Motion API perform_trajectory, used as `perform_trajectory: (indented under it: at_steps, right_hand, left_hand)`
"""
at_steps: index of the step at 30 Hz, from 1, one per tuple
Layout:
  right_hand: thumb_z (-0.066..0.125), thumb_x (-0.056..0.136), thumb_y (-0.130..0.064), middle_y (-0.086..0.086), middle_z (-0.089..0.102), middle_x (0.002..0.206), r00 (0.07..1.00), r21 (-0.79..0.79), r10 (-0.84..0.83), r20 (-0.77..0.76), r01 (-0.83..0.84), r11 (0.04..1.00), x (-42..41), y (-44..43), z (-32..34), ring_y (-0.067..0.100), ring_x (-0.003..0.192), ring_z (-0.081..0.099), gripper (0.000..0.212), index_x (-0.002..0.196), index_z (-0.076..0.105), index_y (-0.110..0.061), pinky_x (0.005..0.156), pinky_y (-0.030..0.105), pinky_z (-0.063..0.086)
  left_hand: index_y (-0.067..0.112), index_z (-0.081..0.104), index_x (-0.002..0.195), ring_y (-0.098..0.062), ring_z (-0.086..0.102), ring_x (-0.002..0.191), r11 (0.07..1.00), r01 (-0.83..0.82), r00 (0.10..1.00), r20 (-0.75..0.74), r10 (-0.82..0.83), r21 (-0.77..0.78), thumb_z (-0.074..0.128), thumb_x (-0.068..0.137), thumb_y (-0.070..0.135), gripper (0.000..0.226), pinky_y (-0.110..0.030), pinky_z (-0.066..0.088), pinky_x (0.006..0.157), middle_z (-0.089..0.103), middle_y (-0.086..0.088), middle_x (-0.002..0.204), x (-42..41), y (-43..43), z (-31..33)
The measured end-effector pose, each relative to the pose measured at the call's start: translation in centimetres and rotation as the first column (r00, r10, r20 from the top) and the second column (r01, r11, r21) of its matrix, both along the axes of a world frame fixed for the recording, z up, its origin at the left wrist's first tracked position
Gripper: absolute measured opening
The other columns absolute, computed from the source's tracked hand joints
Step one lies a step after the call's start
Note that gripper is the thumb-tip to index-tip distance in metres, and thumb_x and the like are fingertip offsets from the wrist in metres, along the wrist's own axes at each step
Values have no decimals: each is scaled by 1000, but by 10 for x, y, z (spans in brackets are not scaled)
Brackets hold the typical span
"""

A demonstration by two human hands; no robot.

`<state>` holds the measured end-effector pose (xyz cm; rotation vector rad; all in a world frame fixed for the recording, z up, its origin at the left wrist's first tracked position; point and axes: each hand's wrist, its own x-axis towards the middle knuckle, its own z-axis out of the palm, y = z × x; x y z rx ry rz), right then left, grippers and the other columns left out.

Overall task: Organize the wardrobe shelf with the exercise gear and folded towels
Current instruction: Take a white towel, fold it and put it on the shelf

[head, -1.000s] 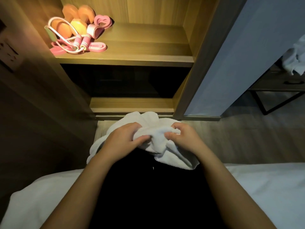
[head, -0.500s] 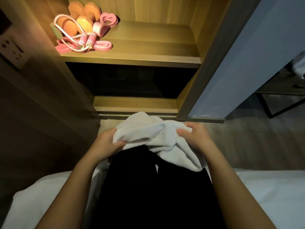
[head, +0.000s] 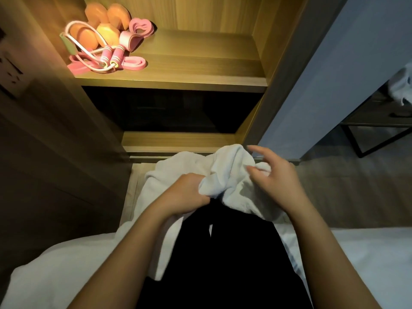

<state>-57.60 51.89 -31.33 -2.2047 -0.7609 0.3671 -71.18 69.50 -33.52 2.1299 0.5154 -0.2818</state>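
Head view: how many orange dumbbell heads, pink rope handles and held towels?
Dumbbell heads: 4
Rope handles: 2
Towel: 1
Total: 7

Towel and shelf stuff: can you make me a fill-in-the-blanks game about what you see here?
1. The crumpled towel is ____ in colour.
2. Of the person's left grip and right grip, the one holding the towel is the ____.
3. The dumbbells are ____ in colour.
4. The jump rope lies at the ____ end of the shelf.

Missing words: white; left; orange; left.
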Motion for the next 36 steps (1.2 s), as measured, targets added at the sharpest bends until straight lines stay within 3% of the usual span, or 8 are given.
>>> perform_trajectory:
  at_steps: [2,6,9,14,24,30,33,36]
  right_hand:
    - [64,85,-20,-17,66,92,979,-94,202,-34,-204,974,-9,9,-5,8,81,61,52,130,54,-46,73,25,51]
    - [55,89,-35,-25,61,122,910,-291,367,-195,-411,864,-19,27,-25,2,107,57,45,131,49,-50,95,27,50]
    - [52,90,-45,-20,64,116,911,-360,379,-166,-413,836,-23,33,-33,5,101,60,28,118,53,-49,89,30,54]
    - [56,84,-66,-22,58,105,920,-437,341,-193,-392,810,-22,34,-36,5,96,57,31,107,53,-46,77,23,46]
    - [61,85,-53,-10,64,107,933,-577,338,-124,-345,741,-35,46,-45,13,90,57,25,105,53,-39,76,28,47]
    - [63,86,-50,-15,64,116,927,-566,346,-147,-365,739,-35,45,-43,12,97,59,30,113,54,-42,84,30,50]
    - [62,86,-48,-19,61,124,922,-544,362,-140,-377,749,-38,43,-40,13,106,59,39,124,52,-46,83,29,48]
    - [61,87,-44,-16,63,122,920,-553,365,-143,-380,741,-38,44,-38,14,107,59,38,124,56,-45,84,30,49]
  left_hand:
    - [11,64,75,-15,58,76,997,1,1000,-31,-4,-80,65,71,14,5,-25,43,67,64,4,75,2,-3,-17]
    - [25,66,83,-13,61,78,968,-117,993,-37,112,-221,65,77,15,11,-25,49,72,67,7,81,-8,-6,-28]
    - [23,65,101,-11,64,89,956,-187,982,-33,184,-225,67,87,24,15,-33,55,84,69,6,93,-21,-9,-33]
    - [27,61,94,-12,60,86,948,-219,956,144,257,-232,64,87,45,20,-28,54,79,63,11,90,-54,-16,-41]
    - [39,58,112,-1,50,118,931,-365,902,248,354,-2,66,87,32,27,-23,49,97,45,36,122,-129,-2,-66]
    - [29,58,92,-10,60,90,809,-583,798,235,555,68,50,99,28,10,-28,53,75,62,12,94,-123,12,-58]
    - [18,59,94,-19,59,91,733,-652,731,95,675,-193,42,103,28,21,-29,47,71,61,-2,93,-95,26,-24]
    - [18,66,96,-18,62,91,649,-567,802,-161,576,-507,45,102,30,24,-29,47,72,68,-1,96,-70,34,6]
